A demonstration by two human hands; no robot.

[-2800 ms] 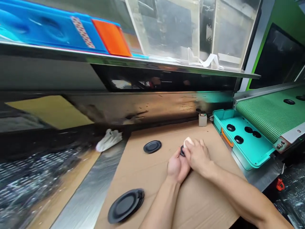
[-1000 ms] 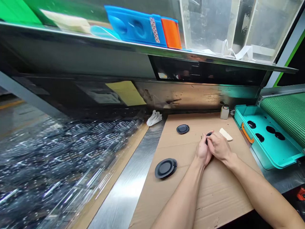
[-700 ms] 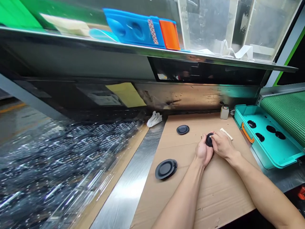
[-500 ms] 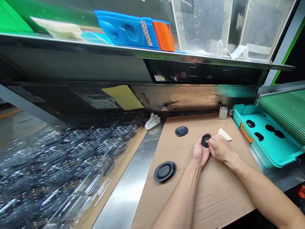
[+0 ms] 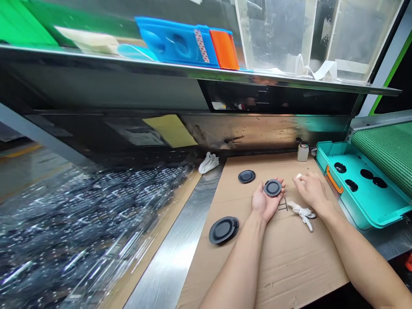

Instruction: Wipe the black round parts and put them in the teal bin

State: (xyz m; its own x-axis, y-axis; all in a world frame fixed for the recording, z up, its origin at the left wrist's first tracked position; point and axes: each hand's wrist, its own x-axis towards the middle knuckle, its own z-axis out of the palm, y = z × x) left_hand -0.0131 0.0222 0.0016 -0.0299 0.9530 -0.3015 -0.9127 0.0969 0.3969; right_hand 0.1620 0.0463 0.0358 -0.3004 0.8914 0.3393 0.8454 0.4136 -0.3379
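Black disc (image 5: 273, 187) lies face up in the left hand (image 5: 265, 202), above the cardboard (image 5: 273, 257). Left palm up, fingers laid out beneath the disc with tips showing past its 3 o'clock edge, thumb near its 9 o'clock rim; nothing closed over the top

Right hand (image 5: 310, 189) well apart from it. Seen from the right fingers, the disc sits at about 9 o'clock; left hand much the nearer. Disc reads round, widest 9 to 3 o'clock in this slanted view, so no true long axis

Right fingers bent, a pale piece (image 5: 299, 175) showing at their tips; cannot tell whether they pinch it or only cover it

White glove (image 5: 301, 211) on the cardboard at the right hand's 7 o'clock. From the held disc, a lone disc (image 5: 246, 176) at 10 o'clock, a disc stack (image 5: 222, 231) at 8
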